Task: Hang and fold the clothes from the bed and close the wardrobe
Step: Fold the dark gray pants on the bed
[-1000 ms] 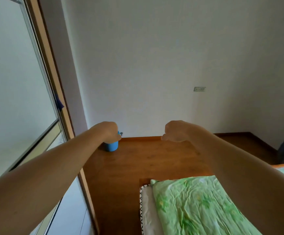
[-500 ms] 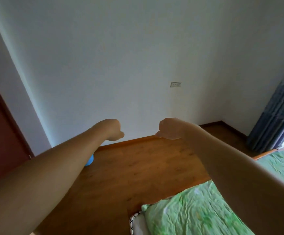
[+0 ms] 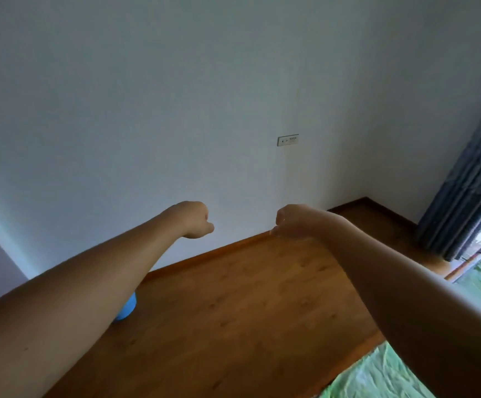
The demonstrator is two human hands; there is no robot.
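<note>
Both my arms stretch forward at chest height towards a bare white wall. My left hand (image 3: 194,219) is curled into a fist with nothing in it. My right hand (image 3: 292,221) is a fist too, about a hand's width to the right of the left. The bed (image 3: 377,374) with its green patterned cover shows only at the lower right corner and again at the right edge. No clothes and no wardrobe are in view.
Wooden floor (image 3: 248,305) runs from the wall's skirting to the bed. A blue container (image 3: 127,308) stands on the floor by the wall, half hidden by my left forearm. A dark blue curtain (image 3: 469,196) hangs at the right. A wall socket (image 3: 288,140) sits mid-wall.
My view has swung to the right: the wardrobe's sliding door on the left has left the frame and the curtain has come in. Both fists have kept their pose.
</note>
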